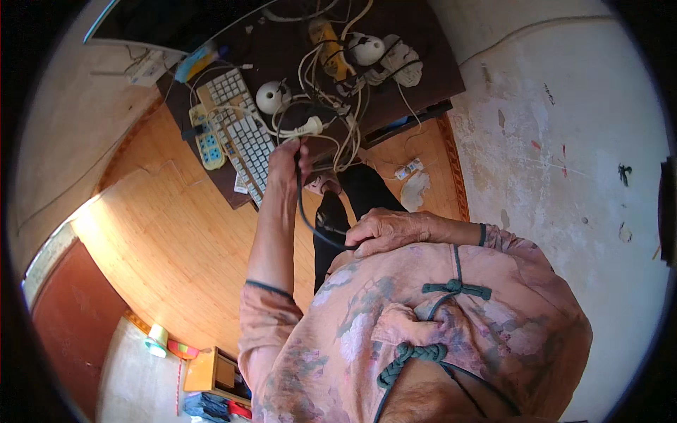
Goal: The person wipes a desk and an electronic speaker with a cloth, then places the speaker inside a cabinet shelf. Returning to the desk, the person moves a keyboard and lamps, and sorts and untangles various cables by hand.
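My left hand [287, 161] is raised at the desk's front edge, its fingers around a dark cable [302, 209]. The cable hangs in a curve down to my right hand [373, 232], which grips it against my lap. Just beyond my left hand lie a white plug [311, 126] and a tangle of pale cords [351, 132]. A computer keyboard [248, 140] lies left of that hand, with a power strip with blue sockets [211, 145] alongside. Two round white objects, each with a hole, rest among the cables: one [272, 97] by the keyboard, the other [367, 49] farther right.
The dark desk [439, 69] carries a yellow object [329, 50], a crumpled whitish cloth or bag [404, 63] and a large dark screen [153, 21] at the back left. On the wooden floor lie a small white power strip [409, 168] and a pale scrap [415, 190]. A wall stands at right.
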A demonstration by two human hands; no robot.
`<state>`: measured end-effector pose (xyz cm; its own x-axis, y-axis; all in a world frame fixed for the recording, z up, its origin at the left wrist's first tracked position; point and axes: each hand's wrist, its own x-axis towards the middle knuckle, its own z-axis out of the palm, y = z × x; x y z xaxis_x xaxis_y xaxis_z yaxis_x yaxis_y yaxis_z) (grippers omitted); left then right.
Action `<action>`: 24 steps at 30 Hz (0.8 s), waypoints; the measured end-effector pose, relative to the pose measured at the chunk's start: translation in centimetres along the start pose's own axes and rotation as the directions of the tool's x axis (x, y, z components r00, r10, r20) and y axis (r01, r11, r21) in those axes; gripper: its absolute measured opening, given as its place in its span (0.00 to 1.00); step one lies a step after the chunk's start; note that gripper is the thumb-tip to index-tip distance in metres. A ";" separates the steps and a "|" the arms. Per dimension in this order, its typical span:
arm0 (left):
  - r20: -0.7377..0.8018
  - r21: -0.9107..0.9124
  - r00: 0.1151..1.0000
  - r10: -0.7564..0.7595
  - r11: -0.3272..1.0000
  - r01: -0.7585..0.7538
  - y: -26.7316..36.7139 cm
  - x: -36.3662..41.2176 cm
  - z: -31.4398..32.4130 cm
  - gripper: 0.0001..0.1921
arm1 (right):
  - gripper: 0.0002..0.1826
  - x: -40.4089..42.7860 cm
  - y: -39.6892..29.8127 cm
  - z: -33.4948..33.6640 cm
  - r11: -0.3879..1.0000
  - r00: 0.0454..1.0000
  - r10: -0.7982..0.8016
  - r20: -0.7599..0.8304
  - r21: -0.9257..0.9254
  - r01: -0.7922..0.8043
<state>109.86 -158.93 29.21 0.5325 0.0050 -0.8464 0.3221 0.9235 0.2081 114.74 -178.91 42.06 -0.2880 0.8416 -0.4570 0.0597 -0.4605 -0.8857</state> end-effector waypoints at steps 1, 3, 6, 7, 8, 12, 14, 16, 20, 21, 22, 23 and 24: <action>0.013 0.111 0.999 0.036 0.993 -0.037 0.2 -1.5 0.7 0.09 | 0.13 -0.2 0.3 -0.1 1.000 1.000 -0.003 -0.012 -0.003 0.003; 0.023 0.211 0.999 0.049 0.976 -0.053 0.5 -4.0 1.8 0.10 | 0.13 -0.1 1.3 0.0 0.920 0.989 -0.082 -0.121 0.373 0.122; 0.037 0.376 0.993 0.112 0.919 -0.117 0.6 -7.2 4.1 0.11 | 0.17 1.7 4.3 -1.7 0.722 0.904 0.116 -0.412 0.660 0.208; 0.054 0.444 0.986 0.158 0.881 -0.166 0.5 -8.3 5.3 0.11 | 0.19 2.9 5.7 -2.9 0.705 0.891 0.135 -0.434 0.674 0.222; 0.031 0.533 0.976 0.215 0.822 -0.199 0.3 -9.7 6.3 0.11 | 0.18 3.5 4.1 -3.6 0.495 0.868 0.234 -0.438 0.822 0.281; 0.092 0.586 0.947 0.309 0.752 -0.302 -2.3 -15.2 8.9 0.10 | 0.18 5.9 3.0 -6.0 0.247 0.868 0.228 -0.441 0.889 0.386; 0.058 0.585 0.955 0.290 0.765 -0.268 -3.2 -18.9 10.3 0.10 | 0.13 6.6 4.3 -7.6 0.026 0.817 0.329 -0.474 0.869 0.494; -0.024 0.562 0.960 0.280 0.797 -0.219 -2.9 -23.5 11.7 0.10 | 0.12 6.2 6.1 -9.4 0.005 0.829 0.349 -0.437 0.886 0.464; -0.059 0.519 0.918 0.392 0.797 -0.307 -2.1 -33.2 12.4 0.13 | 0.09 5.6 9.3 -13.3 -0.013 0.842 0.440 -0.313 0.935 0.354; -0.043 0.607 0.886 0.462 0.717 -0.344 -2.1 -35.4 12.4 0.13 | 0.10 5.9 9.7 -13.7 0.054 0.835 0.462 -0.297 0.950 0.308; -0.063 0.697 0.823 0.564 0.615 -0.368 -2.7 -37.2 11.9 0.12 | 0.12 5.8 8.4 -14.0 0.044 0.808 0.515 -0.287 0.950 0.309; -0.023 0.810 0.764 0.645 0.460 -0.364 -2.7 -39.3 11.6 0.07 | 0.12 5.9 8.7 -14.4 0.044 0.813 0.509 -0.283 0.952 0.304; 0.129 0.780 0.639 0.758 0.321 -0.537 -3.0 -41.3 11.1 0.03 | 0.11 6.1 9.6 -15.0 0.083 0.815 0.488 -0.313 0.946 0.313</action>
<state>95.60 -166.17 68.96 0.6853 0.6541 -0.3203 0.4278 -0.0055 0.9039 127.91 -173.90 29.55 0.0936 0.5492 -0.8304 -0.9894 -0.0417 -0.1391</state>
